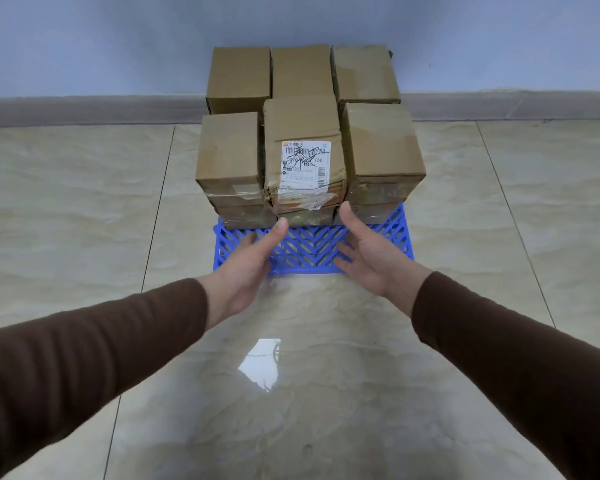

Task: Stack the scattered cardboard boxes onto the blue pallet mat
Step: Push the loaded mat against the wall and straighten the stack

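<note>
The cardboard boxes (305,133) sit stacked on the blue pallet mat (312,249), 2 rows deep and 3 across on the top layer, with lower boxes showing beneath the front row. The front middle box (303,150), the one with a white shipping label (305,164), stands a little higher and juts slightly forward of its neighbours. The back row reaches the grey wall (118,43) and its baseboard (84,110).

The stack covers the far part of the mat; the near strip of blue lattice lies bare, its front edge meeting the tiled floor (84,188).

Both hands reach in over that bare strip, palms turned toward each other, fingers straight and spread — holding nothing. The left hand (248,268) has its thumb tip close to the lower front corner of the labelled box; whether it touches is unclear. The right hand (371,252) is just beside the opposite lower corner. Brown sleeves (84,358) cover both forearms.

Floor lies open to the left, right and near side of the mat — pale glossy tiles with thin dark joints.
</note>
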The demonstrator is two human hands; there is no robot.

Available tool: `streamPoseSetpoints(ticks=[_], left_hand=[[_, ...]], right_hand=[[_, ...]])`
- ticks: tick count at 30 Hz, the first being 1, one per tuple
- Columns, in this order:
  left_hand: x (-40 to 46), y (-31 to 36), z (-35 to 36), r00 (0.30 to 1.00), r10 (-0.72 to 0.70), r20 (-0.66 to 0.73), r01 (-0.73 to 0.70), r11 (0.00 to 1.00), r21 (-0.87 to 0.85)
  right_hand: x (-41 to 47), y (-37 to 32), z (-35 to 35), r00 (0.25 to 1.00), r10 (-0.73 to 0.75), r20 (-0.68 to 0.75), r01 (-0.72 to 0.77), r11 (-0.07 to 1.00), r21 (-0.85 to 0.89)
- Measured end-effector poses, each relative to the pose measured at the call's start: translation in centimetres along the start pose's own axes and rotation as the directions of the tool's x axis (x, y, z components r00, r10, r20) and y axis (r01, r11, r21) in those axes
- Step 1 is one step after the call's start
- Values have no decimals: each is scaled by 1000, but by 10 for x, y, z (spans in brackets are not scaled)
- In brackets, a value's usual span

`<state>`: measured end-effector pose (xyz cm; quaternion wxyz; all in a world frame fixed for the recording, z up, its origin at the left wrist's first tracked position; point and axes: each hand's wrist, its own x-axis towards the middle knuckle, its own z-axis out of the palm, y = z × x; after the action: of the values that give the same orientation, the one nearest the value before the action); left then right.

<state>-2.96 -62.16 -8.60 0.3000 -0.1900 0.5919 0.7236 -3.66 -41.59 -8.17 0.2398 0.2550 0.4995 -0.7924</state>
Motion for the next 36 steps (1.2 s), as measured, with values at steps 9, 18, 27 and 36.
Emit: streamPoseSetpoints(ticks=[9,18,27,36], left_hand=[[20,18,32,999,-28,-26,27,999,-44],[23,26,34,998,-14,-57,11,999,-50],[24,36,34,995,-41,-87,37,998,-47],[3,31,16,996,-70,-52,67,997,-41]], right_hand=[[20,-10,28,1000,-6,-28,9,994,107],[25,-15,31,999,16,-47,-11,995,103],[28,-20,38,995,37,-88,-30,996,81],[1,-20,26,994,28,-108,-13,991,131]])
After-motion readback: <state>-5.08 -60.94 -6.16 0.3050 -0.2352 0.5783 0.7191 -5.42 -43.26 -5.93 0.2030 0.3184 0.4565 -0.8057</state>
